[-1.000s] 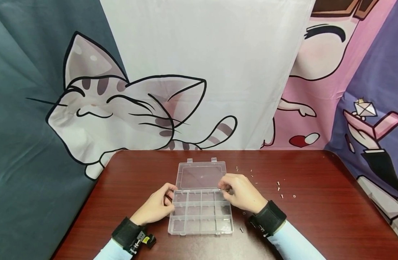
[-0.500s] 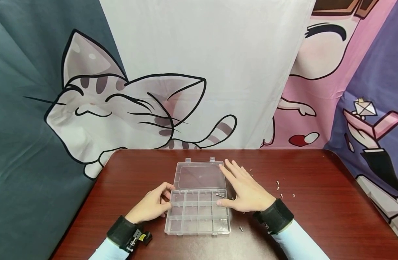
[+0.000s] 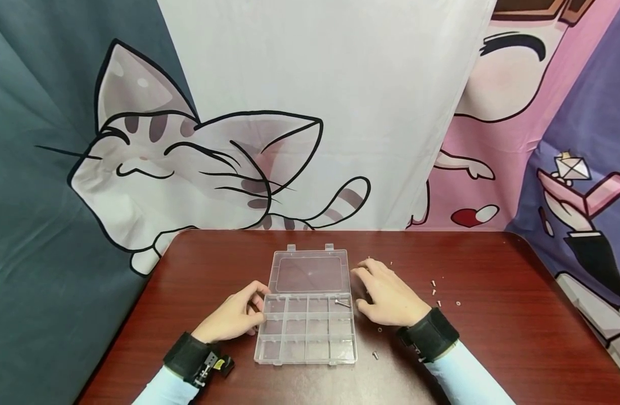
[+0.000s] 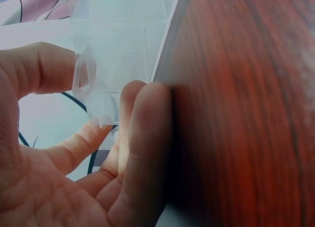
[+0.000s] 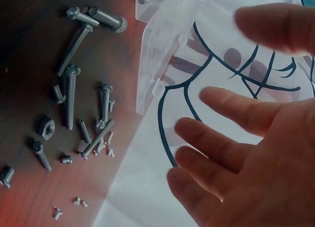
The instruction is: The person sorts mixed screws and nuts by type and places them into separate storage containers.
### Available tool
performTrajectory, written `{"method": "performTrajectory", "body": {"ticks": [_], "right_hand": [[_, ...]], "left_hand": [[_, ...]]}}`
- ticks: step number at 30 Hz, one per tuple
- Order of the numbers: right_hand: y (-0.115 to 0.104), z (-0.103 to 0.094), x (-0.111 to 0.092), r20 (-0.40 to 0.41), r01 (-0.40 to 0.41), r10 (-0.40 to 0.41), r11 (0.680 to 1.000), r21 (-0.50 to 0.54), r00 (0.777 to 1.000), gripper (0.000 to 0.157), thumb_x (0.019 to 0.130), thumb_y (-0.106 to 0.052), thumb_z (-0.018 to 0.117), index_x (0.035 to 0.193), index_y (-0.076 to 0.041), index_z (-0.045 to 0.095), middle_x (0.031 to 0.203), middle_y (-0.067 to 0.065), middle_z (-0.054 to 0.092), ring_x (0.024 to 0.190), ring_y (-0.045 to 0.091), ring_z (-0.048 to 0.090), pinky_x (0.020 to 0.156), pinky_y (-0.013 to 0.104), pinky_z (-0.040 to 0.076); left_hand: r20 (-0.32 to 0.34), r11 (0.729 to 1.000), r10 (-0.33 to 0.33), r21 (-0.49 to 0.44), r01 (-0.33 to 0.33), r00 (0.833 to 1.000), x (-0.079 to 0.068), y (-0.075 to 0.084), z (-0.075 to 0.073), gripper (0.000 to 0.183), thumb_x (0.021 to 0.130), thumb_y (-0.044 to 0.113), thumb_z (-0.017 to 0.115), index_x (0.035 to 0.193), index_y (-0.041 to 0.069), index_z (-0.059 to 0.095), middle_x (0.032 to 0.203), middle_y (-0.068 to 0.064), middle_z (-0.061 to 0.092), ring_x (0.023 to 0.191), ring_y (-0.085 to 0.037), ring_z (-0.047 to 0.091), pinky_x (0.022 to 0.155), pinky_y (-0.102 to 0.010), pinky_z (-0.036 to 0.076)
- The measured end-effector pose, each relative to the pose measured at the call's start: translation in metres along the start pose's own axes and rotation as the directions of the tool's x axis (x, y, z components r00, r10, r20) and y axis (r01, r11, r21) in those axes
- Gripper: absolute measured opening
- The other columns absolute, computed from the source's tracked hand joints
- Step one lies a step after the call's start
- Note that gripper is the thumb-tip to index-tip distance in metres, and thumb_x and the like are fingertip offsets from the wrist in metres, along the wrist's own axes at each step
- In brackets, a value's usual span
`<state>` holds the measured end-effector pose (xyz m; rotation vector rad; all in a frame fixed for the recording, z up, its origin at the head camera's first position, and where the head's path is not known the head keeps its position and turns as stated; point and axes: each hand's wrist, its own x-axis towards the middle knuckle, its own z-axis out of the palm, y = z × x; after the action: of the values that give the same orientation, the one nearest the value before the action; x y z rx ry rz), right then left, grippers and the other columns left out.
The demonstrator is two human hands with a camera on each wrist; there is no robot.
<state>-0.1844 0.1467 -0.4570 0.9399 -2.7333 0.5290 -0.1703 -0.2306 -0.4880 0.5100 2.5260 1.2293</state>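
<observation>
A clear plastic compartment box (image 3: 294,360) lies on the table with its lid (image 3: 310,274) folded back. One screw (image 3: 342,304) rests in its back right compartment. My left hand (image 3: 229,319) grips the box's left side near the hinge; the left wrist view has its curled fingers (image 4: 147,109) around the box corner (image 4: 106,106). Just right of the box, my right hand (image 3: 390,295) hovers with loosely spread fingers and nothing in them. Below it, the right wrist view shows several long and short screws (image 5: 71,96) and a hex nut (image 5: 47,128) on the table.
More small screws (image 3: 433,284) and a washer-like ring (image 3: 458,304) lie on the right of the red-brown table (image 3: 492,349). Nearer the front are a screw (image 3: 375,355) and a small nut (image 3: 380,330). A printed cloth (image 3: 380,84) hangs behind the table.
My right hand let go of a screw, which now lies in the back right compartment. The hand spread its fingers, then moved right, off the box. My left hand stayed at the box.
</observation>
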Motion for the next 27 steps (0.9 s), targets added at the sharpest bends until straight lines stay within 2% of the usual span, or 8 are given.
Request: {"method": "performTrajectory", "body": {"ticks": [2, 4, 8, 10, 13, 22, 27], "right_hand": [[0.000, 0.001, 0.000, 0.000, 0.001, -0.001, 0.999, -0.041, 1.000, 0.041, 0.072, -0.021, 0.071, 0.110, -0.006, 0.066, 0.101, 0.002, 0.053, 0.094, 0.021, 0.050, 0.079, 0.037, 0.046], [-0.001, 0.002, 0.000, 0.019, -0.011, 0.013, 0.997, -0.078, 1.000, 0.037, 0.069, -0.021, 0.072, 0.103, -0.007, 0.065, 0.092, 0.000, 0.048, 0.084, 0.020, 0.046, 0.071, 0.036, 0.043], [-0.006, 0.006, -0.001, 0.057, -0.030, 0.036, 0.993, -0.111, 0.998, 0.036, 0.067, -0.022, 0.074, 0.097, -0.006, 0.064, 0.089, 0.003, 0.055, 0.083, 0.025, 0.056, 0.074, 0.040, 0.050], [-0.007, 0.009, -0.001, 0.065, -0.030, 0.037, 0.994, -0.105, 0.997, 0.029, 0.067, -0.020, 0.074, 0.090, -0.008, 0.063, 0.085, 0.003, 0.057, 0.082, 0.025, 0.059, 0.073, 0.040, 0.051], [-0.009, 0.014, -0.001, 0.063, -0.029, 0.036, 0.995, -0.100, 0.997, 0.020, 0.066, -0.016, 0.072, 0.077, -0.014, 0.056, 0.073, -0.001, 0.052, 0.073, 0.022, 0.058, 0.066, 0.039, 0.049], [-0.013, 0.022, -0.002, 0.047, -0.059, 0.063, 0.995, -0.075, 0.997, 0.032, 0.064, -0.002, 0.066, 0.060, -0.019, 0.040, 0.058, -0.008, 0.034, 0.057, 0.012, 0.037, 0.050, 0.030, 0.032], [-0.014, 0.021, -0.002, 0.032, -0.058, 0.060, 0.996, -0.070, 0.998, 0.032, 0.062, -0.002, 0.066, 0.058, -0.019, 0.039, 0.057, -0.011, 0.028, 0.055, 0.011, 0.031, 0.047, 0.028, 0.028]], "left_hand": [[-0.002, 1.000, 0.005, 0.000, -0.005, 1.000, 0.001, 0.000, 0.000, 0.041, 0.087, 0.007, 0.061, 0.127, 0.013, 0.052, 0.092, -0.010, 0.056, 0.057, -0.019, 0.058, 0.053, -0.035, 0.055], [-0.004, 1.000, 0.007, -0.001, -0.007, 1.000, 0.001, 0.000, -0.001, 0.041, 0.087, 0.007, 0.061, 0.126, 0.013, 0.052, 0.091, -0.009, 0.056, 0.056, -0.019, 0.058, 0.053, -0.035, 0.055], [-0.007, 1.000, 0.005, -0.003, -0.005, 1.000, 0.001, 0.000, 0.000, 0.041, 0.086, 0.006, 0.061, 0.126, 0.013, 0.051, 0.091, -0.009, 0.056, 0.056, -0.019, 0.058, 0.052, -0.035, 0.055], [-0.010, 1.000, 0.004, -0.004, -0.004, 1.000, 0.001, 0.000, 0.000, 0.041, 0.086, 0.006, 0.061, 0.126, 0.013, 0.052, 0.091, -0.009, 0.056, 0.056, -0.019, 0.058, 0.052, -0.035, 0.055], [-0.015, 1.000, 0.010, -0.006, -0.010, 1.000, 0.001, -0.001, 0.001, 0.041, 0.086, 0.006, 0.061, 0.126, 0.012, 0.052, 0.090, -0.009, 0.056, 0.055, -0.019, 0.058, 0.052, -0.035, 0.055], [-0.018, 0.999, 0.038, 0.004, -0.038, 0.999, 0.002, -0.003, 0.002, 0.040, 0.087, 0.007, 0.060, 0.126, 0.013, 0.052, 0.089, -0.007, 0.057, 0.054, -0.016, 0.057, 0.052, -0.034, 0.055], [-0.017, 1.000, 0.021, 0.007, -0.021, 1.000, 0.002, -0.003, 0.002, 0.041, 0.087, 0.007, 0.060, 0.126, 0.013, 0.052, 0.089, -0.007, 0.056, 0.054, -0.017, 0.056, 0.052, -0.034, 0.055]]}}
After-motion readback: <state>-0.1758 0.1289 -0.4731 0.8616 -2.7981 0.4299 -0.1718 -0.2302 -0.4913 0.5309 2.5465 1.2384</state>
